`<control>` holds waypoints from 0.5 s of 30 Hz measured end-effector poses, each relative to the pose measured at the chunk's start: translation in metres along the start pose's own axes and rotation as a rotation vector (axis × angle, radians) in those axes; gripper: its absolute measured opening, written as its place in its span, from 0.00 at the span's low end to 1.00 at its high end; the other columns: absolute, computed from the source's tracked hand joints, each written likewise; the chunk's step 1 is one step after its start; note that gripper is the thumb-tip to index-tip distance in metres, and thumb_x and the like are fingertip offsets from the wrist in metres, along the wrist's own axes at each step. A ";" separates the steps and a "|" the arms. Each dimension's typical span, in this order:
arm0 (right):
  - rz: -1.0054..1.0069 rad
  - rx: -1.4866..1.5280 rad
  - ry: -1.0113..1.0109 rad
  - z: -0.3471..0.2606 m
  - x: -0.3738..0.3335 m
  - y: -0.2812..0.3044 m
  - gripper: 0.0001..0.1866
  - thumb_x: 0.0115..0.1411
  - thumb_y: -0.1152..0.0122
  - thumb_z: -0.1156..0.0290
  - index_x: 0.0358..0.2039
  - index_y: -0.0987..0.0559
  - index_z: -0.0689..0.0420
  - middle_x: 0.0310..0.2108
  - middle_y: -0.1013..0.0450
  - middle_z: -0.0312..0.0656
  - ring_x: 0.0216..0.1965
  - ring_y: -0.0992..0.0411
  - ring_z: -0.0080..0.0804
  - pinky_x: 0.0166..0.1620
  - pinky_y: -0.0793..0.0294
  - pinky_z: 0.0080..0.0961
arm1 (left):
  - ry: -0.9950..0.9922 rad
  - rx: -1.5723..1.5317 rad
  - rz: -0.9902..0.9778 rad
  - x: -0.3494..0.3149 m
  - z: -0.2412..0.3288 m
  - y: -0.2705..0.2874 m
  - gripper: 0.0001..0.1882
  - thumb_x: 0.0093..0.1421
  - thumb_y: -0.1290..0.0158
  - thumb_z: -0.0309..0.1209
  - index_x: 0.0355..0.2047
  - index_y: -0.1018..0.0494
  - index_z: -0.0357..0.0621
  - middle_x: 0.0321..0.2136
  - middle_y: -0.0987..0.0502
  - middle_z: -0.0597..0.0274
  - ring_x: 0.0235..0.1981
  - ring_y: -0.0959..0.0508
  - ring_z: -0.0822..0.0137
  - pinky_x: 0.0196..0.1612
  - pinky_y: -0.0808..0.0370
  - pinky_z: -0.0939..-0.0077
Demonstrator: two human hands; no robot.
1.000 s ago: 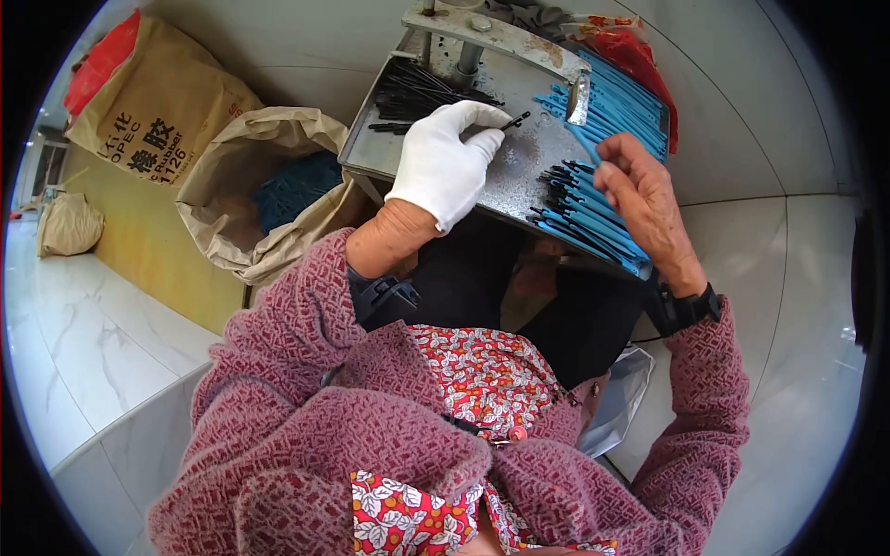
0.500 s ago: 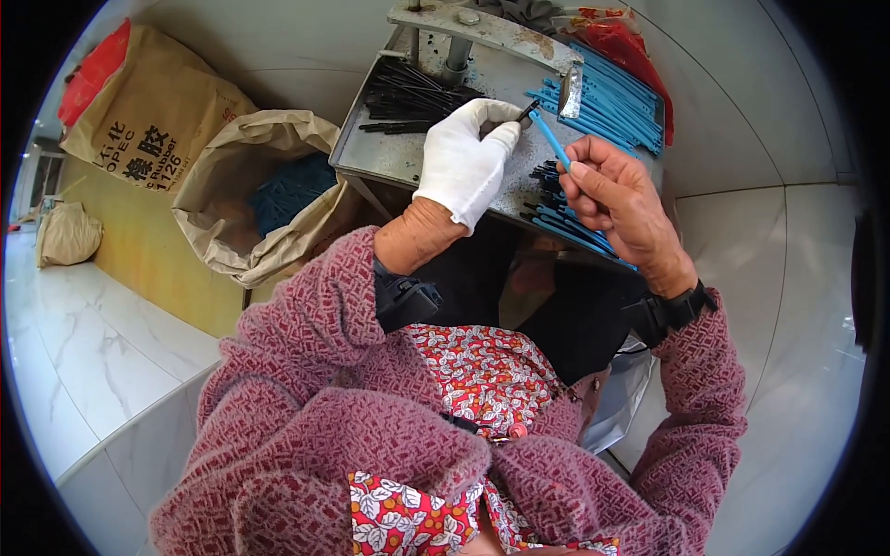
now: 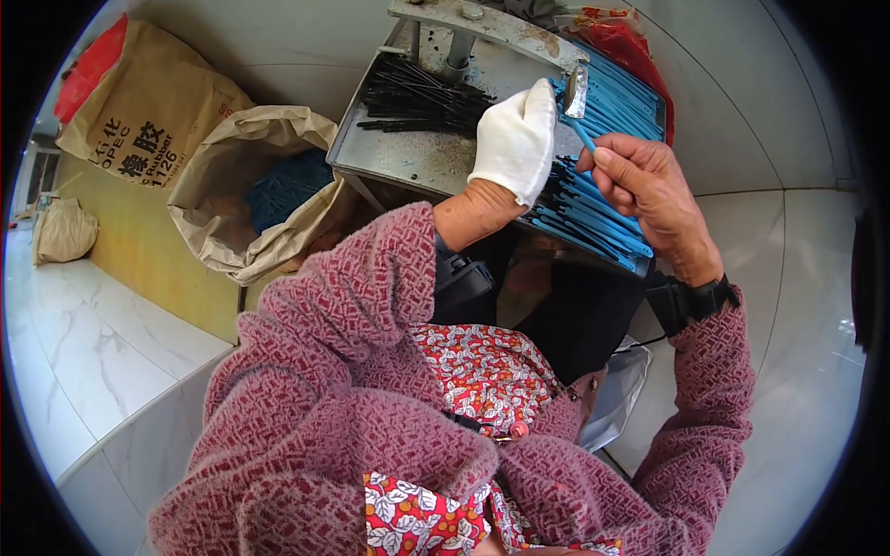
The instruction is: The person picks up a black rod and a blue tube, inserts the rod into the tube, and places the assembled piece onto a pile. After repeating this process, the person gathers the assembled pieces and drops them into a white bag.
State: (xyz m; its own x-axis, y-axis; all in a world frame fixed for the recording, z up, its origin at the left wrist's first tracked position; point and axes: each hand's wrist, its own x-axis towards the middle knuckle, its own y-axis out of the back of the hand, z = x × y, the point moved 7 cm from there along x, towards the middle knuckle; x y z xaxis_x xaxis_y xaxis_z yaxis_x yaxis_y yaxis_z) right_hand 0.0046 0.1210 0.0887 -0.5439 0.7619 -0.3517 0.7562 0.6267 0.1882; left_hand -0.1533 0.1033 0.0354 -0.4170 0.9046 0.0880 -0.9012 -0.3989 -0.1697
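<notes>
My right hand [image 3: 644, 190], bare, pinches a slim blue stick [image 3: 586, 138] between thumb and fingers, its upper part rising toward a metal block [image 3: 576, 91] at the end of a press arm [image 3: 496, 32]. Close on the left, my left hand [image 3: 515, 141] in a white glove has its fingers closed beside that block; what they grip is hidden. Blue sticks with black ends [image 3: 593, 227] lie below the hands at the near tray edge. A heap of thin black sticks [image 3: 422, 100] is left of the glove. Plain blue sticks [image 3: 626, 97] are piled behind the block.
The metal tray [image 3: 371, 153] stands against a tiled wall. To its left are an open paper sack [image 3: 209, 218] with blue pieces inside and a taller brown sack [image 3: 153, 102]. A red plastic bag [image 3: 616, 35] sits behind the blue pile. A small pale bag [image 3: 65, 230] rests far left.
My left hand has moved right and up to the metal block, its fingertips now turned out of sight. My right hand has shifted slightly right with the blue stick, now beside the block.
</notes>
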 end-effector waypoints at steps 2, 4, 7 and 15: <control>-0.004 -0.029 0.002 -0.004 0.000 0.001 0.11 0.71 0.45 0.68 0.37 0.19 0.62 0.21 0.32 0.26 0.18 0.45 0.08 0.20 0.49 0.08 | 0.003 -0.006 0.009 0.002 -0.003 0.000 0.23 0.72 0.55 0.41 0.29 0.25 0.32 0.20 0.28 0.53 0.22 0.29 0.62 0.29 0.31 0.67; -0.014 -0.087 0.006 -0.006 0.001 0.000 0.11 0.70 0.44 0.68 0.37 0.19 0.62 0.21 0.32 0.25 0.18 0.45 0.08 0.20 0.49 0.09 | 0.006 -0.008 0.016 0.004 -0.005 0.001 0.24 0.72 0.55 0.42 0.29 0.25 0.31 0.19 0.26 0.44 0.21 0.26 0.54 0.30 0.29 0.62; -0.004 -0.128 -0.038 -0.004 0.004 -0.007 0.12 0.70 0.44 0.67 0.37 0.19 0.63 0.21 0.33 0.25 0.17 0.46 0.08 0.20 0.49 0.08 | -0.009 0.006 0.016 0.006 -0.005 0.006 0.23 0.71 0.55 0.41 0.30 0.24 0.32 0.19 0.26 0.43 0.21 0.26 0.55 0.30 0.29 0.61; 0.096 0.089 0.078 0.010 0.007 -0.021 0.11 0.70 0.43 0.67 0.43 0.19 0.62 0.26 0.28 0.28 0.21 0.42 0.07 0.21 0.49 0.08 | -0.122 0.027 -0.011 -0.013 0.009 0.011 0.19 0.70 0.53 0.39 0.30 0.22 0.37 0.23 0.22 0.46 0.25 0.23 0.49 0.33 0.27 0.57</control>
State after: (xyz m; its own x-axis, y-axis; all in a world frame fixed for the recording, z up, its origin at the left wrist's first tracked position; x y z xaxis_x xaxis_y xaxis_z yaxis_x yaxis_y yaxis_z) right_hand -0.0118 0.1113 0.0732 -0.4918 0.8301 -0.2629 0.8334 0.5362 0.1341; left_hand -0.1587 0.0855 0.0408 -0.4169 0.8847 0.2086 -0.9080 -0.3945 -0.1413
